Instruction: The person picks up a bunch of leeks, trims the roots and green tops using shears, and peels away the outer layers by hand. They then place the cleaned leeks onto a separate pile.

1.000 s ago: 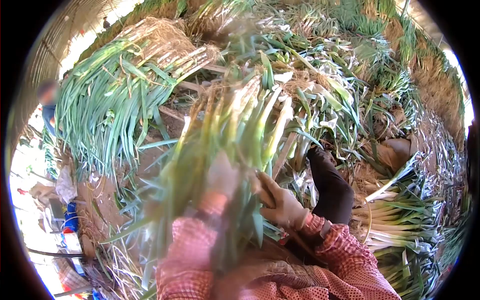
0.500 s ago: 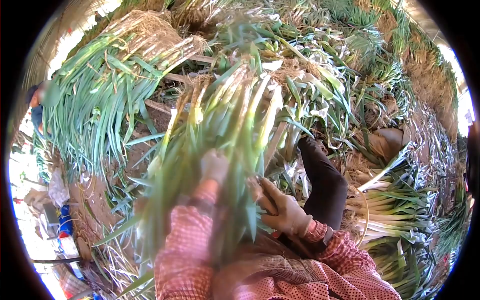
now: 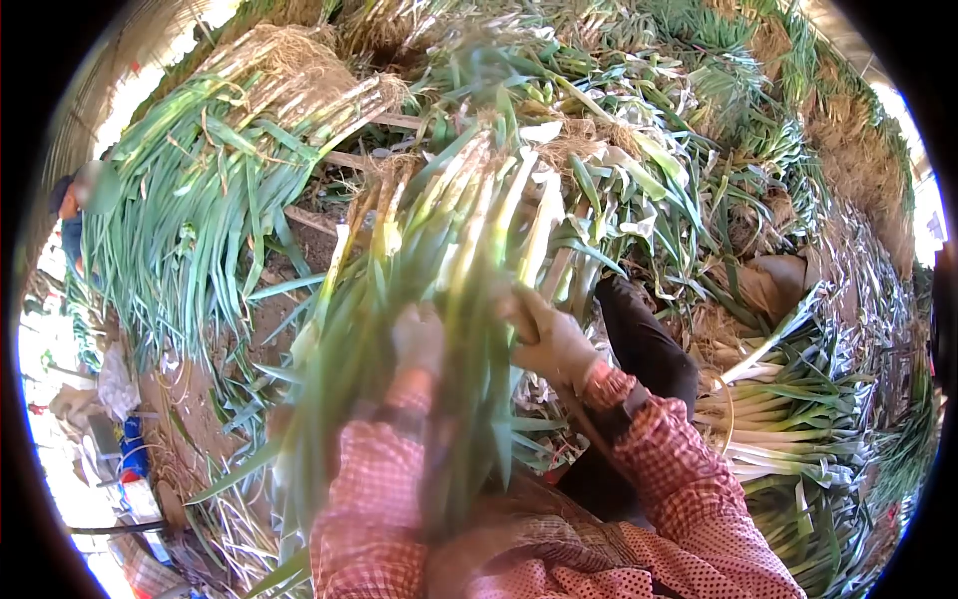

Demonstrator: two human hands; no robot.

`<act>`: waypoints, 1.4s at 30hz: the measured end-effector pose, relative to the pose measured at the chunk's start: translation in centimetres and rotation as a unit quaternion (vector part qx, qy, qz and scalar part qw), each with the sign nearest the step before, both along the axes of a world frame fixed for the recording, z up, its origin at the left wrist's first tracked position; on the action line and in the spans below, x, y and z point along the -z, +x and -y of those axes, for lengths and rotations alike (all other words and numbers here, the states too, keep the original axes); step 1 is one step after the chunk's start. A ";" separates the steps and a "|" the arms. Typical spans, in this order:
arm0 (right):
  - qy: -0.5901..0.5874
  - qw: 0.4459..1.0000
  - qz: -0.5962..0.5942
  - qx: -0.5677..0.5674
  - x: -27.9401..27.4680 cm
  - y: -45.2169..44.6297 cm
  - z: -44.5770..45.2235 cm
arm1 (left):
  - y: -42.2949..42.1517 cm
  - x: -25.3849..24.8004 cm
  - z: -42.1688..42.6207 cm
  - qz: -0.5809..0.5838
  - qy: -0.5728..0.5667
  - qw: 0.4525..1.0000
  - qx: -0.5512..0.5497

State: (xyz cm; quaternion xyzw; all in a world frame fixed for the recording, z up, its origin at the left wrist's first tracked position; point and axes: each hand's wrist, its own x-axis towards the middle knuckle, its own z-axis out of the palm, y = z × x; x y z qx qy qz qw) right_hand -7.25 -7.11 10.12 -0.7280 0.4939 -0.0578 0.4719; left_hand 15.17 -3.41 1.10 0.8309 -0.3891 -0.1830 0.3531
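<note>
A thick bunch of leeks (image 3: 454,215) lies in front of me, roots pointing away and long green leaves running toward my lap. My left hand (image 3: 419,339), in a pale glove, is closed on the leeks around the middle of the bunch; motion blurs it and its fingertips are hidden. At the bunch's right side is my gloved right hand (image 3: 556,344), its fingers bent toward the white stalks. Those fingertips are smeared, so whether they grip anything does not show.
A large heap of leeks (image 3: 210,200) lies at the upper left, and cleaned white leeks (image 3: 768,424) are stacked to the right. Loose leaves (image 3: 639,180) cover the ground beyond. My dark-clad leg (image 3: 644,334) extends on the right. Another person (image 3: 72,215) is at the far left.
My right hand has moved up and slightly left, from beside the lower leaves to the stalks. The left hand has shifted slightly down and left.
</note>
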 end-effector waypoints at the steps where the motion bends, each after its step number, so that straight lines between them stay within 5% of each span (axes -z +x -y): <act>1: -0.029 1.000 0.000 0.007 1.1 0.5 1.1 | -0.2 -0.7 -0.1 0.012 -0.002 1.000 0.005; 9: -0.067 0.995 0.005 0.078 3.3 4.2 9.7 | -0.4 1.4 0.5 0.020 -0.016 0.999 0.030; 12: 0.017 0.992 0.020 0.127 2.6 3.3 10.7 | 0.4 1.0 0.6 -0.106 0.020 0.994 0.025; 16: 0.021 0.998 0.033 -0.051 1.8 -0.2 7.0 | 0.1 -1.0 0.7 0.052 0.046 0.986 0.153; 18: -0.051 0.987 0.145 -0.047 4.5 -2.2 5.0 | -1.6 -6.1 2.1 0.154 0.165 0.939 0.259; 19: 0.121 0.987 0.092 0.048 0.7 -2.1 4.4 | -2.2 -8.6 3.2 0.187 0.203 0.915 0.294; 20: 0.058 0.992 0.095 0.054 2.4 -2.6 4.5 | -2.0 -10.0 4.6 0.221 0.244 0.887 0.325; 22: -0.067 0.990 0.107 0.057 7.1 -3.4 5.2 | 2.3 -8.7 10.7 0.306 0.140 0.820 0.463; 23: -0.052 0.992 0.100 0.053 6.7 -3.1 5.2 | 4.0 -10.6 11.4 -0.038 0.056 0.939 0.336; 24: -0.038 0.994 0.094 0.050 6.1 -2.7 5.3 | 5.7 -12.4 11.4 -0.372 -0.041 0.914 0.159; 25: -0.051 0.989 0.126 0.065 7.3 -2.6 6.1 | 8.0 -11.3 11.5 -0.354 -0.110 0.923 0.108; 27: -0.068 0.983 0.140 0.096 5.1 -1.4 6.1 | 10.5 -8.8 10.7 -0.005 -0.069 0.997 0.028; 28: -0.077 0.980 0.146 0.111 3.9 -0.8 6.1 | 10.4 -8.0 9.1 0.075 0.028 0.997 0.013; 30: 0.018 0.997 0.056 -0.052 -2.3 2.3 4.0 | 10.8 -6.5 6.5 0.158 0.210 0.962 0.066; 32: 0.050 0.979 0.063 -0.190 -3.7 5.0 1.8 | 9.4 -6.0 5.2 0.169 0.184 0.968 0.036; 37: -0.036 0.992 0.064 -0.101 -0.6 6.7 1.9 | 7.3 -7.5 4.5 0.230 0.192 0.946 0.126; 40: -0.048 0.986 0.028 -0.154 -2.6 4.8 0.5 | 4.8 -8.0 3.0 0.126 0.120 0.942 0.286; 42: -0.047 0.993 0.025 -0.102 -1.3 4.2 1.7 | 2.2 -9.3 1.5 0.198 0.127 0.875 0.424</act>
